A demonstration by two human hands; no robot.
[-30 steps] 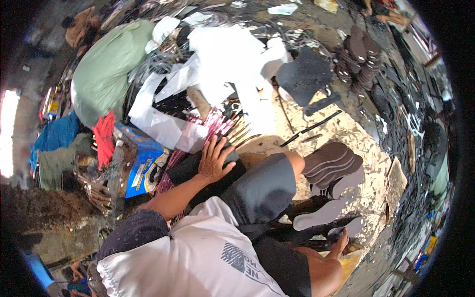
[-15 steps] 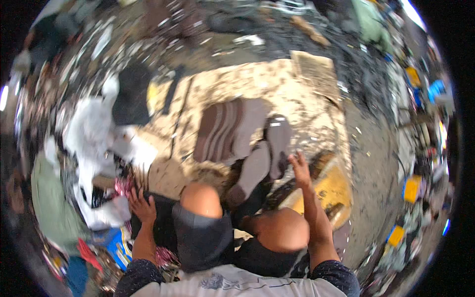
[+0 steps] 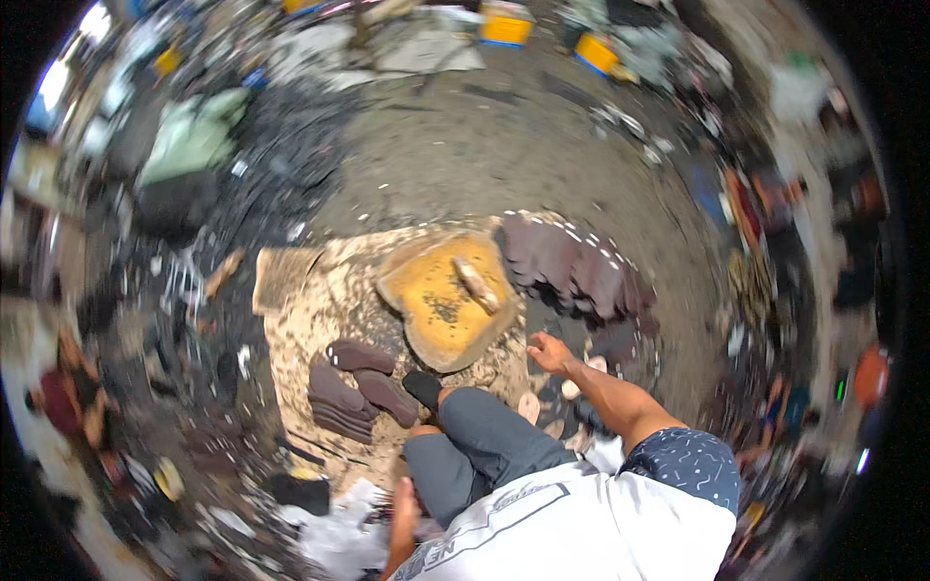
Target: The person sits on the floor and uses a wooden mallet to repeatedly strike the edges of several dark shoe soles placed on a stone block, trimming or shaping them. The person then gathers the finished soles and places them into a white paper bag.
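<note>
My right hand (image 3: 550,354) is raised over the dark floor beside a long row of overlapping brown shoe soles (image 3: 576,266). Its fingers are apart and nothing shows in them. Down beside my left knee is my left hand (image 3: 405,502), blurred, with its fingers hard to make out; white plastic (image 3: 334,533) lies near it. In front of my legs stands a thick yellow-topped block (image 3: 441,310) with a short worn stick-like piece (image 3: 475,284) on top. Left of my foot, more brown soles (image 3: 339,399) lie stacked and loose on a speckled tan sheet (image 3: 295,339).
Pale oval pieces (image 3: 528,407) lie near my right knee. A green sack (image 3: 199,134) and dark scraps are at the far left. Yellow and blue boxes (image 3: 506,29) stand at the back. Another person (image 3: 70,399) sits at the far left edge.
My view and body have swung to the right, so the block and the sole row are now ahead. My right hand has moved out toward the row; my left has dropped beside my knee.
</note>
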